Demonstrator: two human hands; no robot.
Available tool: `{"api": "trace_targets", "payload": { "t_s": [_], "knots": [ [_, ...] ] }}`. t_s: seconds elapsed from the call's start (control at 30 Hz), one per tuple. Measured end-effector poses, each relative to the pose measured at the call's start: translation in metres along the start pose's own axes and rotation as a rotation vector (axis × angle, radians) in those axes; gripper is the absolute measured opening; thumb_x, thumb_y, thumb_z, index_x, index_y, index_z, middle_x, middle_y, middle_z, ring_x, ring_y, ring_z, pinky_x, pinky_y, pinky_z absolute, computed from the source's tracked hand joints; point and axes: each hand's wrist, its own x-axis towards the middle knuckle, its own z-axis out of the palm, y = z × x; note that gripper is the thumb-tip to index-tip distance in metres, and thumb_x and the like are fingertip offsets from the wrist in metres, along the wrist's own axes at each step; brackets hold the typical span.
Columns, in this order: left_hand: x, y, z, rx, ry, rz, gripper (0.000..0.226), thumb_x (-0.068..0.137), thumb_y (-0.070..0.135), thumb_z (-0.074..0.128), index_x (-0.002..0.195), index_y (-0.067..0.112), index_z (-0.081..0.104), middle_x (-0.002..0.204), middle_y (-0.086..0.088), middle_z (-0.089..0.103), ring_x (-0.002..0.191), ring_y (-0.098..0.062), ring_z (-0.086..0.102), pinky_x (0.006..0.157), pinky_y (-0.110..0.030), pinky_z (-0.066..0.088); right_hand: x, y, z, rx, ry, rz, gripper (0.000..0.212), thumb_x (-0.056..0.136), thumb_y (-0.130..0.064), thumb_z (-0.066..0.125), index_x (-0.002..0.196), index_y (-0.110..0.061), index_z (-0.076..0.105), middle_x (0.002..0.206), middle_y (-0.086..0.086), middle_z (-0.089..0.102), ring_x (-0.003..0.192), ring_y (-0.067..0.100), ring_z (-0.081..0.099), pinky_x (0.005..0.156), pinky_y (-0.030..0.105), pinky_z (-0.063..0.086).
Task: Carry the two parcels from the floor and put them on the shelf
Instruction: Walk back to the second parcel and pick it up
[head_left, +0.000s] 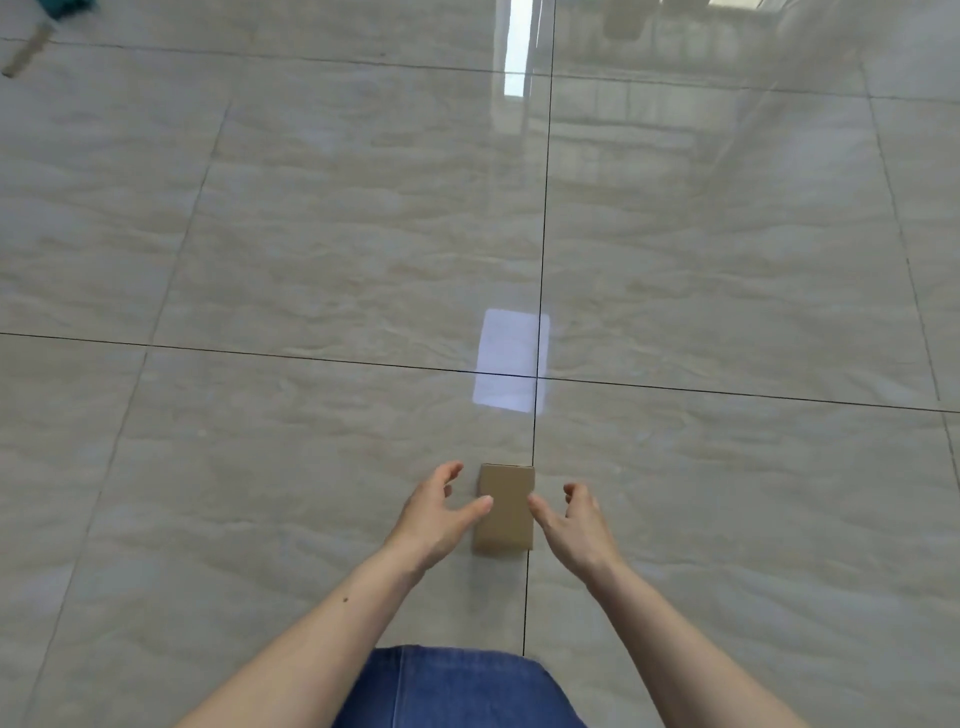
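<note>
We can't read any text here. The top of the brown cardboard parcel, low in the middle of the frame, is plain, with no label, print or number that we can make out. The glossy floor tiles carry only marbling and light reflections, nothing written. The bit of blue denim at the bottom edge shows no tag or brand either.

Plain brown parcel (beige-veined floor)
</note>
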Motion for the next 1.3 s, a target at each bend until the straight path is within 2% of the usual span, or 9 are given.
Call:
{"api": "trace_targets", "payload": {
  "t_s": [0.1,0.23,0.4,0.6,0.67,0.77,0.97,1.17,1.3],
  "knots": [
    [0.048,-0.030,0.018,0.019,-0.053,-0.027,0.075,0.086,0.032,0.072,0.150,0.017,0.035,0.155,-0.002,0.039,0.141,-0.020,0.039,0.112,-0.037,0.037,0.044,0.026,0.024,-0.015,-0.015,0.015,0.078,0.092,-0.047,0.061,0.149,-0.003,0.031,0.157,0.016,0.037,0.143,0.030,0.040,0.111,0.036,0.034],
    [0.105,-0.069,0.033,0.292,-0.114,-0.022,0.081,0.085,0.039,0.071,0.151,0.012,0.031,0.156,-0.009,0.037,0.142,-0.024,0.039,0.114,-0.040,0.035,0.091,0.052,0.049,-0.023,-0.046,0.034,0.081,0.091,-0.049,0.063,0.149,-0.002,0.031,0.154,0.018,0.041,0.142,0.032,0.041,0.111,0.036,0.035],
    [0.155,-0.094,0.051,0.314,-0.206,-0.101,0.095,0.079,0.049,0.074,0.151,0.007,0.028,0.154,-0.013,0.040,0.137,-0.027,0.045,0.110,-0.041,0.041,0.135,0.072,0.067,-0.029,-0.111,0.080,0.085,0.091,-0.054,0.059,0.150,-0.002,0.026,0.152,0.020,0.045,0.140,0.035,0.044,0.111,0.039,0.039],
    [0.169,-0.104,0.071,0.250,-0.284,-0.118,0.049,0.086,0.028,0.072,0.128,0.010,0.053,0.120,-0.005,0.064,0.103,-0.019,0.061,0.079,-0.027,0.053,0.152,0.075,0.077,-0.044,-0.152,0.082,0.061,0.092,-0.045,0.059,0.135,-0.005,0.044,0.136,0.013,0.059,0.123,0.029,0.058,0.103,0.042,0.048],
    [0.167,-0.104,0.072,0.260,-0.278,-0.093,0.047,0.086,0.024,0.071,0.128,0.011,0.053,0.121,-0.007,0.065,0.106,-0.021,0.063,0.086,-0.032,0.054,0.151,0.074,0.079,-0.047,-0.142,0.062,0.054,0.089,-0.044,0.060,0.129,-0.009,0.052,0.131,0.010,0.063,0.119,0.028,0.061,0.102,0.044,0.050],
    [0.158,-0.094,0.066,0.259,-0.221,-0.075,0.053,0.085,0.023,0.071,0.133,0.013,0.050,0.126,-0.009,0.065,0.111,-0.024,0.063,0.099,-0.041,0.051,0.142,0.069,0.076,-0.024,-0.114,0.038,0.050,0.086,-0.044,0.062,0.124,-0.012,0.058,0.126,0.008,0.067,0.116,0.027,0.063,0.100,0.045,0.051],
    [0.103,-0.049,0.039,0.161,-0.107,-0.063,0.051,0.083,0.024,0.071,0.131,0.016,0.055,0.111,-0.006,0.070,0.103,-0.023,0.066,0.094,-0.040,0.053,0.085,0.033,0.039,0.031,-0.078,-0.015,0.050,0.086,-0.046,0.061,0.125,-0.016,0.063,0.124,0.007,0.071,0.115,0.027,0.065,0.098,0.044,0.052],
    [0.001,0.032,0.007,0.004,-0.060,-0.005,0.049,0.088,0.016,0.067,0.135,0.020,0.052,0.115,-0.003,0.067,0.102,-0.019,0.065,0.086,-0.032,0.054,-0.016,-0.021,-0.025,0.097,-0.029,-0.054,0.049,0.086,-0.048,0.060,0.127,-0.020,0.064,0.116,0.005,0.074,0.109,0.025,0.068,0.094,0.042,0.054],
    [-0.074,0.090,-0.019,-0.054,-0.037,0.016,0.047,0.089,0.012,0.065,0.134,0.022,0.053,0.119,-0.004,0.066,0.104,-0.019,0.065,0.085,-0.035,0.056,-0.096,-0.063,-0.069,0.143,0.020,-0.067,0.056,0.084,-0.050,0.062,0.133,-0.023,0.060,0.112,0.002,0.074,0.105,0.023,0.069,0.092,0.042,0.055]
  ]
}}
